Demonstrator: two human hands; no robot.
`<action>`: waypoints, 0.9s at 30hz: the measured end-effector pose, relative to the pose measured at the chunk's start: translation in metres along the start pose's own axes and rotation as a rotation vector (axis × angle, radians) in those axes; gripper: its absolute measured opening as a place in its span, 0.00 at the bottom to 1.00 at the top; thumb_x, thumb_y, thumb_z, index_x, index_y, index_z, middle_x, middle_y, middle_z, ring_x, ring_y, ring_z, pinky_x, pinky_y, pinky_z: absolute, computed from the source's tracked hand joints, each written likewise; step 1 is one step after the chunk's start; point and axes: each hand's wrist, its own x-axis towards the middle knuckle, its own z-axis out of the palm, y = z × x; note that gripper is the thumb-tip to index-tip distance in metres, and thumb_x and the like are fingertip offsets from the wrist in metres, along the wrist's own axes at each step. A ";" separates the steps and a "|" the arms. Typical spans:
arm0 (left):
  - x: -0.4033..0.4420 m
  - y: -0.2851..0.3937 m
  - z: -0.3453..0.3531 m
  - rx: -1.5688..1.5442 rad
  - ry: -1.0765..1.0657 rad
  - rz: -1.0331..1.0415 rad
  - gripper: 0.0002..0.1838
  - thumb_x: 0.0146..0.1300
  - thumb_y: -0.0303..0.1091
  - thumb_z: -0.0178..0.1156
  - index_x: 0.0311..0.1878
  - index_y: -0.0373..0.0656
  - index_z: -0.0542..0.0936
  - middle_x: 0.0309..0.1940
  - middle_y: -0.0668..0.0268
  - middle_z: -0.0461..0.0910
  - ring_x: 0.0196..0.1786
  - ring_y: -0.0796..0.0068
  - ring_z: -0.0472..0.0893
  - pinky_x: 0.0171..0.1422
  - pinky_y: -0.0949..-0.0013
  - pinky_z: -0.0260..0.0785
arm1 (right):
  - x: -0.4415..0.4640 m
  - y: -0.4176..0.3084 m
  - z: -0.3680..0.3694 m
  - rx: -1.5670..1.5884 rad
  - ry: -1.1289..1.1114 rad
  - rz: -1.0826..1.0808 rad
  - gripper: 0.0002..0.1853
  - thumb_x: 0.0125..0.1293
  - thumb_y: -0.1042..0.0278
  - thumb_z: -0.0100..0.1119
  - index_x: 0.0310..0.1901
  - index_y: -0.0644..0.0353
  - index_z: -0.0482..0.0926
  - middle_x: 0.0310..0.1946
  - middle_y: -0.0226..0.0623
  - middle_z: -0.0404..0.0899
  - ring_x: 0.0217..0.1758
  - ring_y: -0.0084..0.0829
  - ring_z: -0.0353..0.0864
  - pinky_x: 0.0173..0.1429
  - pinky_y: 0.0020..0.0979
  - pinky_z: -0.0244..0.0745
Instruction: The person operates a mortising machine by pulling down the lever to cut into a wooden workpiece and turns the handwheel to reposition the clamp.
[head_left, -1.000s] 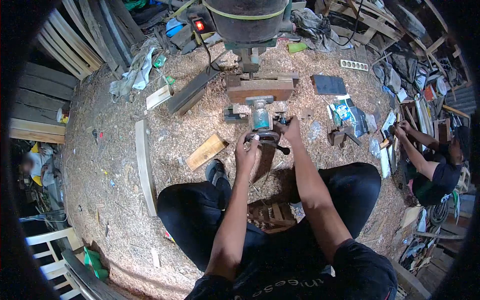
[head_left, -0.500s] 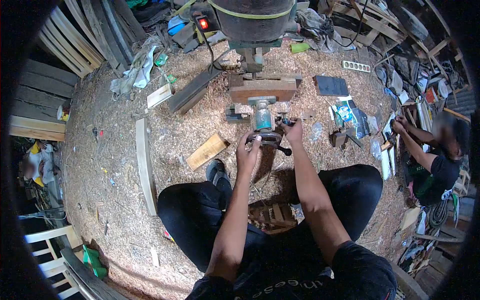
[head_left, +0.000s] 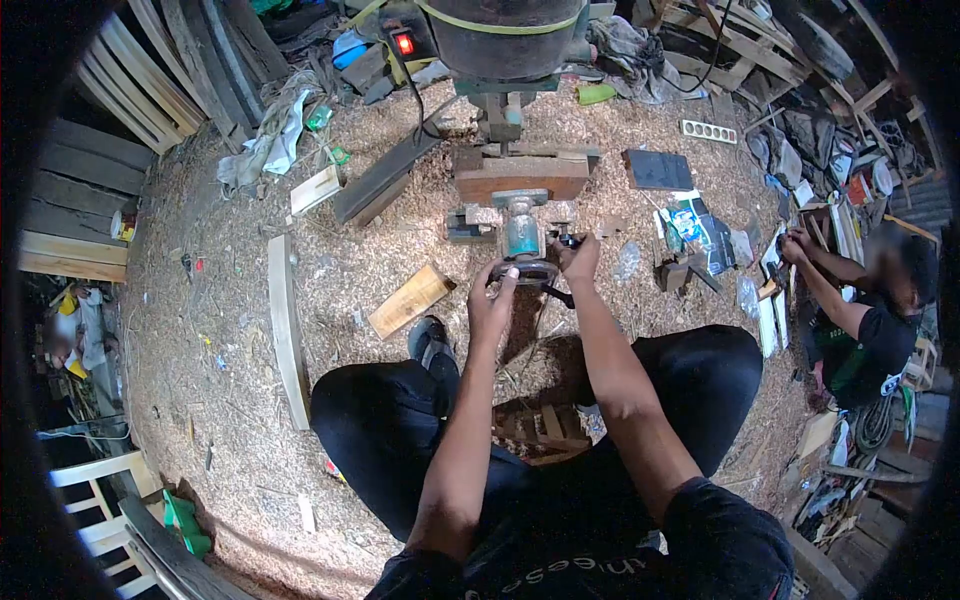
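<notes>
In the head view, my left hand [head_left: 490, 305] is closed around the left side of a dark handwheel [head_left: 527, 270], with the thumb on its rim. My right hand [head_left: 579, 262] is closed on a small dark knob or lever [head_left: 566, 241] just right of the wheel's teal housing [head_left: 522, 236]; the fingers partly hide it. Beyond the housing, a reddish-brown wood block [head_left: 522, 180] sits across the machine, under the drill-like spindle [head_left: 503, 125]. The big dark machine body [head_left: 500, 40] stands above it, with a lit red switch [head_left: 404, 43] to its left.
Wood shavings cover the floor. A short board [head_left: 410, 302], a long pale plank [head_left: 287, 330] and a dark beam [head_left: 385, 178] lie left. A power strip [head_left: 709, 131] and a black slab [head_left: 658, 169] lie right. Another person [head_left: 865, 320] works at the far right.
The handwheel's crank handle has shifted slightly up and left, so the wheel appears to have turned a little. Both my hands keep their holds. The whole view has drifted slightly.
</notes>
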 end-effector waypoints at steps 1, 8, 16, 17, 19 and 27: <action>0.000 -0.002 0.000 0.005 -0.001 -0.001 0.26 0.66 0.44 0.68 0.61 0.38 0.79 0.56 0.56 0.81 0.61 0.62 0.78 0.69 0.62 0.66 | 0.000 0.007 0.001 0.005 -0.034 -0.005 0.29 0.50 0.59 0.83 0.44 0.69 0.75 0.40 0.50 0.81 0.41 0.42 0.81 0.48 0.40 0.77; -0.002 0.002 -0.001 0.020 -0.018 0.018 0.26 0.67 0.46 0.67 0.61 0.39 0.79 0.54 0.57 0.82 0.60 0.62 0.79 0.68 0.62 0.66 | -0.020 0.042 -0.033 0.296 -0.404 0.246 0.27 0.67 0.48 0.69 0.48 0.69 0.76 0.32 0.39 0.81 0.35 0.27 0.79 0.42 0.30 0.75; -0.013 0.013 0.007 0.139 0.089 0.132 0.25 0.73 0.42 0.59 0.68 0.40 0.74 0.58 0.52 0.80 0.62 0.59 0.79 0.70 0.62 0.66 | -0.067 0.004 -0.057 0.000 -0.730 0.305 0.28 0.68 0.42 0.62 0.35 0.67 0.85 0.24 0.45 0.83 0.29 0.42 0.85 0.39 0.41 0.76; -0.015 0.015 0.003 0.122 0.050 0.099 0.26 0.75 0.42 0.57 0.70 0.39 0.72 0.60 0.52 0.79 0.63 0.60 0.78 0.70 0.62 0.66 | -0.071 0.002 -0.057 -0.035 -0.675 0.225 0.28 0.68 0.42 0.61 0.35 0.67 0.86 0.24 0.48 0.83 0.31 0.45 0.85 0.40 0.43 0.77; -0.020 0.038 0.000 -0.158 -0.042 -0.172 0.25 0.79 0.43 0.49 0.71 0.38 0.72 0.63 0.53 0.78 0.62 0.64 0.78 0.69 0.64 0.66 | -0.073 -0.008 -0.056 -0.103 -0.613 0.165 0.23 0.67 0.47 0.62 0.36 0.63 0.88 0.29 0.52 0.85 0.32 0.49 0.86 0.42 0.45 0.77; -0.005 -0.002 -0.018 0.114 -0.005 0.080 0.23 0.80 0.41 0.45 0.68 0.37 0.74 0.65 0.51 0.77 0.69 0.59 0.75 0.74 0.63 0.62 | -0.096 -0.062 -0.051 -0.215 -0.460 0.041 0.23 0.66 0.50 0.61 0.31 0.67 0.85 0.31 0.64 0.82 0.40 0.62 0.83 0.46 0.52 0.78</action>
